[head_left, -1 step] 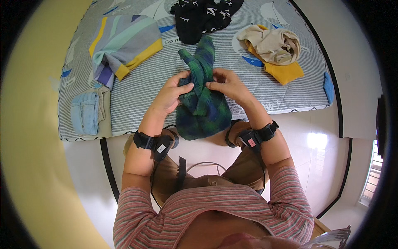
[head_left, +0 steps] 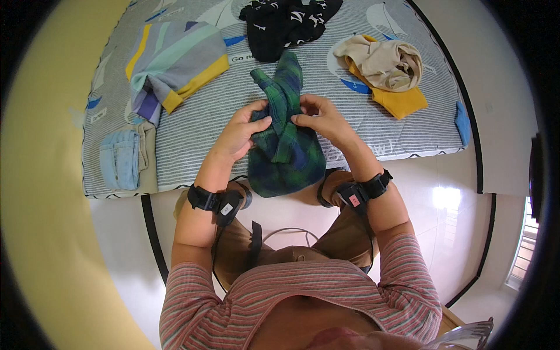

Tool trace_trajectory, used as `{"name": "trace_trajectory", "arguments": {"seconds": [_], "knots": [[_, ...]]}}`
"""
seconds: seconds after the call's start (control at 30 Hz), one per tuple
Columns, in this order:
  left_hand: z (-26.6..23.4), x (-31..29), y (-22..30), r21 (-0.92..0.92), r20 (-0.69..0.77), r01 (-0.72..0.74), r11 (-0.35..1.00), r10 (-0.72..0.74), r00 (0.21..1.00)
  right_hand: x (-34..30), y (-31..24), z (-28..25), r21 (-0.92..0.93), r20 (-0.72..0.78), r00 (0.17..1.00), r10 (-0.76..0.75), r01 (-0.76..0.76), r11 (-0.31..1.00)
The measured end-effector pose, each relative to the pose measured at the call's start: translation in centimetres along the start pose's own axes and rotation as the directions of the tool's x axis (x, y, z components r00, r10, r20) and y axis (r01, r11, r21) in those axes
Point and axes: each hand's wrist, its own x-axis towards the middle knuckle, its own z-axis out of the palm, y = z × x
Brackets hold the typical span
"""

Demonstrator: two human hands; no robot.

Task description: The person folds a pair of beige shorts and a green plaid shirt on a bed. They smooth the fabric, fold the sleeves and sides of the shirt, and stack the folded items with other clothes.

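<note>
A green and navy plaid shirt (head_left: 286, 157) lies partly folded at the near edge of the bed, its lower end hanging over the side. Two narrow plaid pieces, looking like sleeves, cross on top and point away from me. My left hand (head_left: 248, 127) pinches the shirt's left side, thumb on top and fingers curled beneath. On the opposite side my right hand (head_left: 319, 119) grips the cloth the same way, thumb near the middle. Some fingertips are hidden by the fabric.
The bed (head_left: 204, 134) has a striped sheet. Around lie a black printed garment (head_left: 286, 29), a striped multicolour garment (head_left: 175, 64), folded light jeans (head_left: 119, 160), a beige garment (head_left: 379, 58) over a yellow one (head_left: 402, 102), and a blue cloth (head_left: 462, 123) at the right edge.
Hardly anything differs. My right thumb has shifted very slightly on the plaid cloth; both hands keep their hold.
</note>
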Motion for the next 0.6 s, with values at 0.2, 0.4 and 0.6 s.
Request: {"name": "trace_trajectory", "arguments": {"seconds": [0.2, 0.4, 0.6], "knots": [[-0.7, -0.2, 0.1, -0.035, 0.003, -0.060, 0.998, 0.060, 0.998, -0.6, -0.4, 0.7, 0.162, -0.139, 0.988, -0.069, 0.092, 0.982], [0.9, -0.2, 0.4, 0.037, 0.010, -0.081, 0.996, 0.081, 0.997, -0.1, -1.1, 2.2, 0.274, -0.040, 0.999, 0.012, -0.001, 0.962], [-1.3, -1.7, 4.2, -0.043, -0.056, -0.390, 0.920, 0.387, 0.920, 0.5, -1.1, -1.9, 0.623, -0.253, 0.962, -0.104, 0.244, 0.743]]}}
